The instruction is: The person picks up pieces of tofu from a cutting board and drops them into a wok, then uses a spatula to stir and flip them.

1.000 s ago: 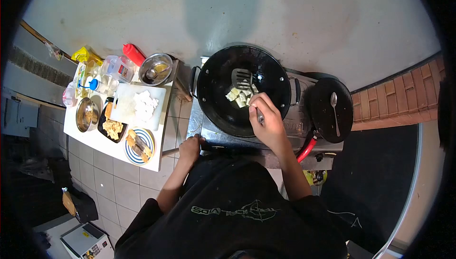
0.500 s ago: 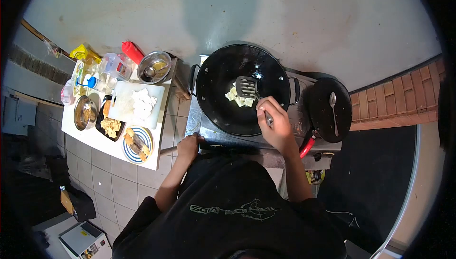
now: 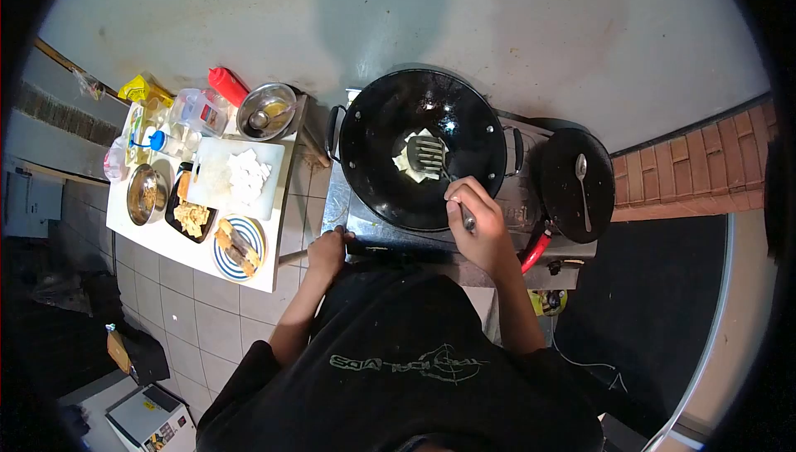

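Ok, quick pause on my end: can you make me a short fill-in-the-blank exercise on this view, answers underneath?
1. The person's ____ hand grips the slotted grey spatula in the large round black wok.
2. The long silver spoon lies on the flat round black pan with the ____ handle.
3. The white rectangular cutting board is to the ____ of the wok.
4. The round plate has white and ____ bands.

Missing words: right; red; left; blue.
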Available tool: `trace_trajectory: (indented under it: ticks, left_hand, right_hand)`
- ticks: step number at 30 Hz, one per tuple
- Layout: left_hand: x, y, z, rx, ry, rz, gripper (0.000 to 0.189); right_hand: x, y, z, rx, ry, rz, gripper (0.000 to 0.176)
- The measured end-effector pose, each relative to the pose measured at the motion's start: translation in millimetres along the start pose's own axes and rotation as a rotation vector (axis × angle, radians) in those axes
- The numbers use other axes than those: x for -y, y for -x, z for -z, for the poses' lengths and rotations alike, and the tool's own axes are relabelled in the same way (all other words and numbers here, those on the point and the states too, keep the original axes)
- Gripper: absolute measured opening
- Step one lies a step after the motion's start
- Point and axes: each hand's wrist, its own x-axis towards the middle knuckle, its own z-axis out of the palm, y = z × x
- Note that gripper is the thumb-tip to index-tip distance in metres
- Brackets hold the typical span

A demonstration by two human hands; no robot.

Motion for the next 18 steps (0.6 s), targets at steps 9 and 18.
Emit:
trace_trajectory:
  ticks: [9, 18]
  left_hand:
    - [-1.7, 2.9, 1.1, -0.047, 0.007, -0.014, 0.040]
    - [-2.8, 5.6, 3.9, -0.064, 0.019, -0.029, 0.039]
  right_hand:
    - [-5.7, 2.6, -1.1, -0.037, 0.014, -0.006, 0.012]
    - [-20.1, 3.4, 2.3, -0.102, -0.020, -0.062, 0.007]
